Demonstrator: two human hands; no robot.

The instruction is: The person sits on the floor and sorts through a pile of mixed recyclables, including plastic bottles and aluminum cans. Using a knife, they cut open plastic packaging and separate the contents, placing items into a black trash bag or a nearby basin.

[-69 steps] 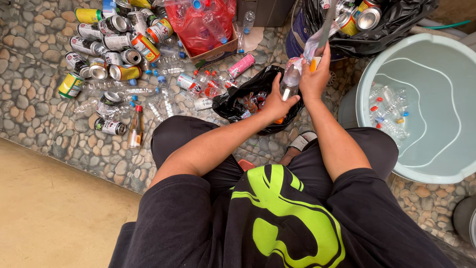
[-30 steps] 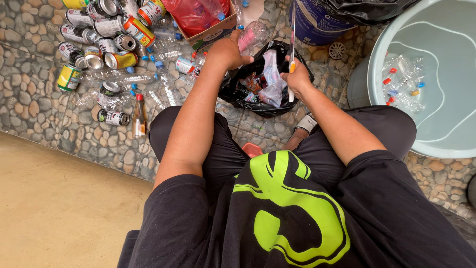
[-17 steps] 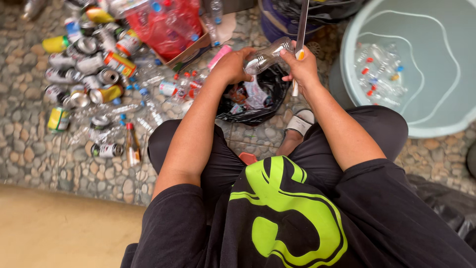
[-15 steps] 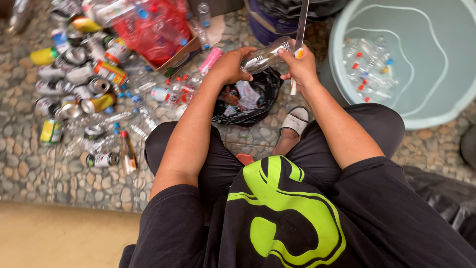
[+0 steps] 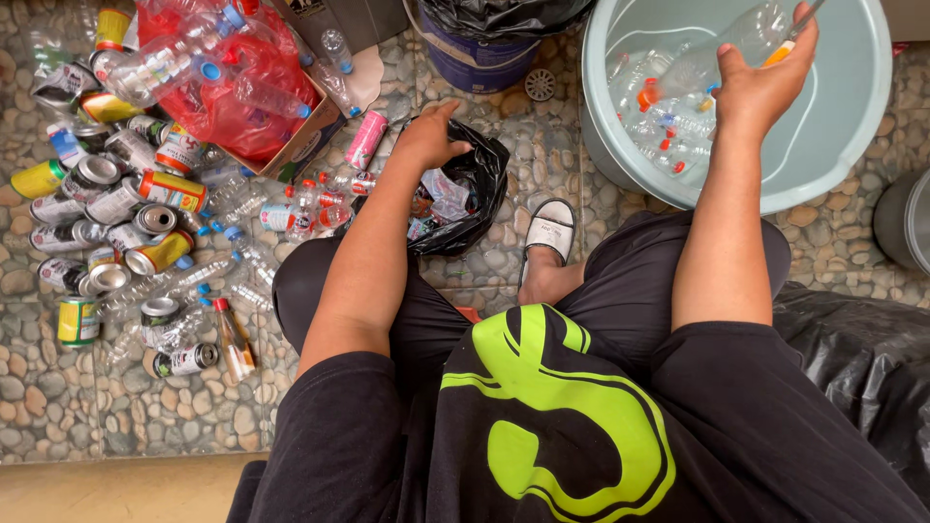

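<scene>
From the head view I see my right hand (image 5: 760, 82) raised over the pale tub (image 5: 852, 126), its fingers loosely curled round an orange-handled tool (image 5: 787, 44) whose blade runs off the top edge, and a clear bottle (image 5: 731, 48) lies against its fingertips, though I cannot tell whether it is gripped. My left hand (image 5: 428, 138) rests half open, holding nothing, on the rim of the black bag (image 5: 475, 194), whose crumpled contents I cannot make out; cans (image 5: 145, 218), bottles and a red bag (image 5: 228, 92) crowd the pebble floor to the left. Half a second ago both hands held that bottle together above the bag; now the bottle is over the tub's water with the floating bottles (image 5: 664, 136).
</scene>
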